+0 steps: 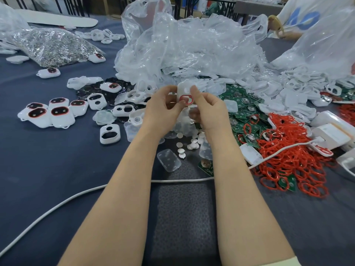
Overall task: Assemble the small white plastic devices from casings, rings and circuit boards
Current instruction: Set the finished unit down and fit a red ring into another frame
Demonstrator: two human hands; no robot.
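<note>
1. My left hand point(165, 106) and right hand point(208, 110) work in front of the clear bag heap point(192, 45), fingers curled.
2. Both pinch the white casing point(184, 90) there.
3. The red ring point(184, 99) lies at its opening; I should press it evenly around, not twisting.

The light is bright and even. Shadows on the blue cloth point(38, 169) are soft and faint. The clear plastic bags point(192, 41) shine with white glare. The left hand point(163, 110), right hand point(208, 110) and white casing point(183, 89) look sharp. The edges bend and stretch, and the far top looks blurry.
</note>
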